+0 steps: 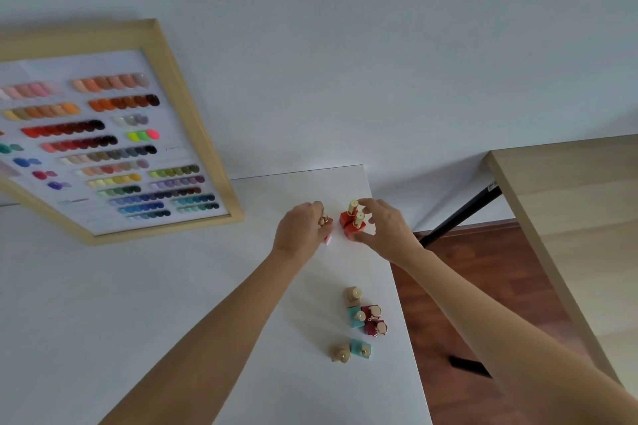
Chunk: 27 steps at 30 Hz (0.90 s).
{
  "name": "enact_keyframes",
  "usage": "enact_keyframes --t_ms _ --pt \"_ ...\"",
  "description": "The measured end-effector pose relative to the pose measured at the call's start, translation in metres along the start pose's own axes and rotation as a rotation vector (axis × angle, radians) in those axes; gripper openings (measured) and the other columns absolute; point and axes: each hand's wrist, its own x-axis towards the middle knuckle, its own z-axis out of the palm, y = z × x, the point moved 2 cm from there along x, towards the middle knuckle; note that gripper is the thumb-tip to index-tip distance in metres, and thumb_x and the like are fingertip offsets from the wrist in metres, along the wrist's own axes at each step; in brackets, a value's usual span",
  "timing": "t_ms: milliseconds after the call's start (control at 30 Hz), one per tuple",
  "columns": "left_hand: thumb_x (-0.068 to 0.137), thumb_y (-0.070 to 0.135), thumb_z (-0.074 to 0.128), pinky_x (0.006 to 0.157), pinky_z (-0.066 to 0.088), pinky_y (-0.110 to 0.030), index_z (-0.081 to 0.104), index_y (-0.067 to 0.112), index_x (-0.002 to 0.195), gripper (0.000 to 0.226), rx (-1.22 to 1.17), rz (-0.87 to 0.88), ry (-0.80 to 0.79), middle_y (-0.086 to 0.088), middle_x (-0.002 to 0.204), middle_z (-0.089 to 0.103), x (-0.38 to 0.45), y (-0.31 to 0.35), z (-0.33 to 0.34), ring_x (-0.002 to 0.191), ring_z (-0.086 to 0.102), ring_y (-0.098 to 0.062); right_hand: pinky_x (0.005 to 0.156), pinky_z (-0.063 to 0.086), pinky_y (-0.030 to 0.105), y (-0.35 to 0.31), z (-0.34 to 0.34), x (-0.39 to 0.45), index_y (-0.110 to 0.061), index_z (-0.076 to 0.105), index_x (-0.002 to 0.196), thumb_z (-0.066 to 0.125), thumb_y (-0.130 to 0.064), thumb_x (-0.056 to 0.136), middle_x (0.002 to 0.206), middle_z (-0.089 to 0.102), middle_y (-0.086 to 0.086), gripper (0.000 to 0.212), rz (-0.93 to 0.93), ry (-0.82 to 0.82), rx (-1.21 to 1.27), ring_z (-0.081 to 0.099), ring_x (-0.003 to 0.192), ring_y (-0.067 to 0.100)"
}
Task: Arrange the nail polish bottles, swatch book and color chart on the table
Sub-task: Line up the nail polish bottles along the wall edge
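A wood-framed color chart (114, 134) with rows of nail swatches leans at the back left of the white table (138, 304). My left hand (303, 226) is closed over a pink nail polish bottle (328, 239) near the far right corner. Beside it, two red bottles (352, 224) with gold caps stand together, and my right hand (383, 228) curls around them, fingers touching the caps. Nearer me stand a beige bottle (353, 296), a teal bottle (357, 317), two dark red bottles (374, 321), another teal bottle (361, 349) and another beige bottle (341, 354). No swatch book is in view.
The table's right edge (404, 304) runs close beside the bottles. Beyond it lies brown wooden floor (466, 286). A light wooden table (569, 217) with a black leg (459, 217) stands to the right. A pale wall (345, 45) is behind.
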Motion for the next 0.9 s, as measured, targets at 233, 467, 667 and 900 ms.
enact_keyframes --t_ms 233,467,667,900 --pt "0.069 0.021 0.081 0.095 0.048 -0.033 0.035 0.011 0.141 0.086 -0.04 -0.062 -0.237 -0.011 0.133 0.049 -0.01 -0.025 0.011 0.12 0.051 -0.027 0.099 0.046 0.04 0.008 0.015 0.001 -0.014 0.035 0.14 0.073 -0.016 0.079 0.133 0.048 0.01 0.072 0.105 -0.086 -0.038 0.052 0.115 0.026" --pt "0.076 0.021 0.075 0.084 0.05 -0.027 0.058 0.011 0.124 0.051 -0.219 -0.094 -0.145 -0.012 0.108 0.064 -0.005 -0.021 0.027 0.098 0.063 -0.025 0.085 0.05 0.031 0.004 0.027 0.01 -0.009 0.051 0.126 0.069 -0.012 0.083 0.115 0.059 0.012 0.047 0.135 0.031 0.018 0.058 0.097 0.024" --pt "0.082 0.025 0.07 0.079 0.055 -0.03 0.068 0.009 0.108 0.03 -0.272 -0.11 -0.019 -0.011 0.094 0.07 0.005 -0.014 0.037 0.087 0.066 -0.022 0.071 0.042 0.024 0.004 0.032 0.02 -0.007 0.062 0.105 0.071 -0.018 0.081 0.096 0.065 0.012 0.027 0.156 0.102 0.071 0.055 0.079 0.019" --pt "0.08 0.023 0.073 0.077 0.056 -0.032 0.071 0.009 0.098 0.023 -0.376 -0.173 0.059 -0.008 0.087 0.073 0.031 -0.007 0.046 0.082 0.068 -0.02 0.073 0.047 0.031 0.004 0.028 0.044 -0.005 0.064 0.1 0.068 -0.015 0.084 0.091 0.067 0.014 0.02 0.18 0.143 0.093 0.059 0.082 0.026"
